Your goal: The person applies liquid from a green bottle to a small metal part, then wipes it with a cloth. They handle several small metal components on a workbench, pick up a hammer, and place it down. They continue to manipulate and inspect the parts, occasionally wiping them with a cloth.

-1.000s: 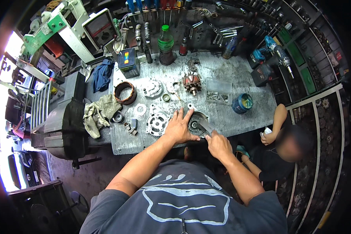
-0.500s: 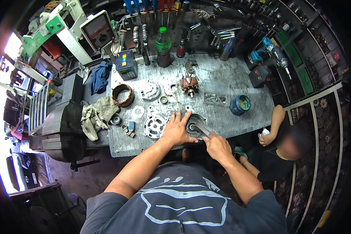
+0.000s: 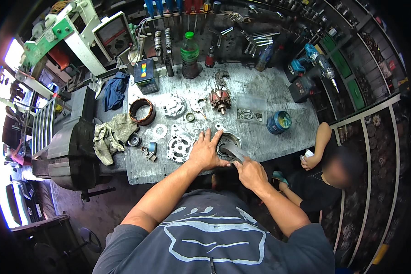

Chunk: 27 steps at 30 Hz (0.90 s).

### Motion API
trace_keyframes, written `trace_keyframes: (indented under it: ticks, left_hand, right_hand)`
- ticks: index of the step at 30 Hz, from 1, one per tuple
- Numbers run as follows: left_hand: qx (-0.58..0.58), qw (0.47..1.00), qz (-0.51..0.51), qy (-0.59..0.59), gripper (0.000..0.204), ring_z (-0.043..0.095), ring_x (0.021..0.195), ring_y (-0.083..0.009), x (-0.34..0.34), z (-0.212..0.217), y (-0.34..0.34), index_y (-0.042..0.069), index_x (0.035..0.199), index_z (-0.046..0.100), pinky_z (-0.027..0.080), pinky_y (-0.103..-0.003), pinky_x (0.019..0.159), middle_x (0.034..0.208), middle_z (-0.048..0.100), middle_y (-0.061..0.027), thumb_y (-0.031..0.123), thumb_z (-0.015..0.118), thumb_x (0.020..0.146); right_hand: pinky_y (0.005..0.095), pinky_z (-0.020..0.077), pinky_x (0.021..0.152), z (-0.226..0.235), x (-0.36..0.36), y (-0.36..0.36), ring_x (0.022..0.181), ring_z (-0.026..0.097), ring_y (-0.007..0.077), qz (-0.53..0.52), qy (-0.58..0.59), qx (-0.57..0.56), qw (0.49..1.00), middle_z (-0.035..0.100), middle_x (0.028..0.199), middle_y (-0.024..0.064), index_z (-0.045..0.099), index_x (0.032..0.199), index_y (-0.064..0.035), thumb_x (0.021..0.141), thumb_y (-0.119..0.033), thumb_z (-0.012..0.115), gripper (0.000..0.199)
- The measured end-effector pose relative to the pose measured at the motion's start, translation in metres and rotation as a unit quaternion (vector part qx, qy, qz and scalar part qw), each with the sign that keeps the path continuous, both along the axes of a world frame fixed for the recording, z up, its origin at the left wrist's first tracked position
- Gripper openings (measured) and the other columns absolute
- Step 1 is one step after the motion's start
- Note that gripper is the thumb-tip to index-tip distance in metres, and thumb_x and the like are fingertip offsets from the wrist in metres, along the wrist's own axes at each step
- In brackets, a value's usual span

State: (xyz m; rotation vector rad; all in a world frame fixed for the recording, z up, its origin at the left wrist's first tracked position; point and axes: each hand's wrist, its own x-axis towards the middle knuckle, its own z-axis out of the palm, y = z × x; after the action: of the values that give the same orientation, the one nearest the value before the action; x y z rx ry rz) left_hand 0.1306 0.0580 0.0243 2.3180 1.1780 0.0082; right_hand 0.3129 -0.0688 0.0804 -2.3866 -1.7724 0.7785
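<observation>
At the bench's near edge, the left hand (image 3: pixel 205 153) lies flat with fingers spread, pressing on a round metal housing (image 3: pixel 228 142). At its 4 o'clock the right hand (image 3: pixel 251 172) is closed around a flat grey tool (image 3: pixel 235 153), probably a wrench, laid into the housing. At 10 o'clock sits a finned end cover (image 3: pixel 179 147). Farther off at 2 o'clock stands a round blue tin (image 3: pixel 278 122); at 12, a green-labelled bottle (image 3: pixel 189 55); at 11, a small box with a coloured label (image 3: pixel 146 75).

A round grey metal housing (image 3: pixel 227 142) lay flat near the bench's front edge — a flat grey strip (image 3: pixel 235 153) angled across its opening.
</observation>
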Motion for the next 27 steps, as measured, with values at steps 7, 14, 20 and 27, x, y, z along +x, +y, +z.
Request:
trace_keyframes:
  ticks: [7,14,20,27]
  left_hand:
    - [-0.008,1.0,0.0,0.013,0.144,0.032,0.16,-0.0557,0.0,0.002,-0.002,0.018,0.176,0.023,0.038,-0.057,0.128,0.174,0.03,-0.0353,0.077,0.093,0.065]
    - [0.002,1.0,0.005,0.005,0.144,0.033,0.159,-0.0561,0.001,0.0,-0.003,0.018,0.176,0.024,0.04,-0.057,0.127,0.173,0.031,-0.0349,0.076,0.094,0.064]
    - [0.0,1.0,0.008,0.009,0.145,0.033,0.159,-0.0568,0.001,0.0,-0.004,0.019,0.176,0.023,0.039,-0.058,0.128,0.173,0.032,-0.0351,0.077,0.094,0.064]
    - [-0.005,1.0,0.005,0.013,0.145,0.032,0.16,-0.0566,0.002,0.004,-0.004,0.019,0.177,0.022,0.039,-0.057,0.128,0.173,0.032,-0.0354,0.076,0.094,0.064]
  right_hand:
    - [0.0641,0.0567,0.085,-0.009,0.003,0.011,0.096,0.073,0.0566,-0.025,0.011,0.026,0.999,0.074,0.097,0.0371,0.067,0.111,0.0077,0.11,-0.037,0.062,0.045]
    - [0.0646,0.0567,0.084,-0.011,-0.001,0.007,0.094,0.074,0.0553,0.011,0.008,0.017,1.0,0.075,0.095,0.0356,0.068,0.113,0.0052,0.111,-0.039,0.061,0.045]
    - [0.0635,0.0573,0.084,-0.01,0.006,0.002,0.095,0.074,0.0559,-0.04,0.012,0.02,0.999,0.074,0.095,0.0366,0.069,0.112,0.0073,0.111,-0.038,0.062,0.046]
    - [0.0634,0.0573,0.085,-0.018,0.005,0.009,0.097,0.073,0.0564,-0.018,0.018,0.058,0.998,0.074,0.096,0.0371,0.069,0.116,0.0077,0.111,-0.039,0.061,0.047]
